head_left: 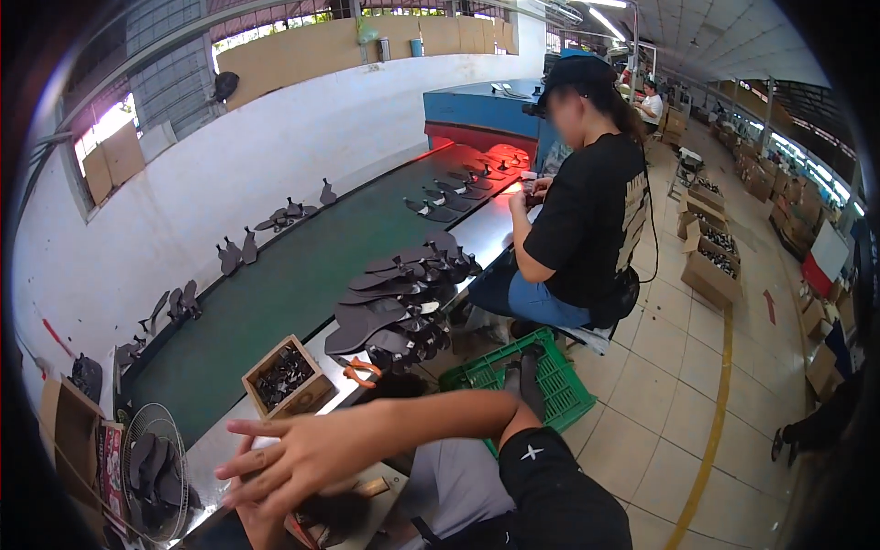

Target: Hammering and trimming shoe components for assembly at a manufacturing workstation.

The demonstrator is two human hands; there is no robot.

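Observation:
My right hand (291,460) reaches across from the right with its fingers stretched apart, and nothing shows in its grip. Behind and below it is my left hand (259,524), mostly covered, so its fingers cannot be made out. Close under both hands is a dark, blurred thing (337,515) whose kind I cannot tell. Just beyond them stands a wooden box (316,392) of small black parts. Pliers with orange handles (361,371) lie to its right. Past the pliers, dark sandal soles (371,321) with straps are piled along the metal edge.
A green conveyor belt (302,266) runs beyond the bench to a blue machine (477,108) glowing red inside. A co-worker in black (587,202) sits at its right side. A green crate (564,390) stands on the floor. At left, a round wire guard (156,472) surrounds several soles.

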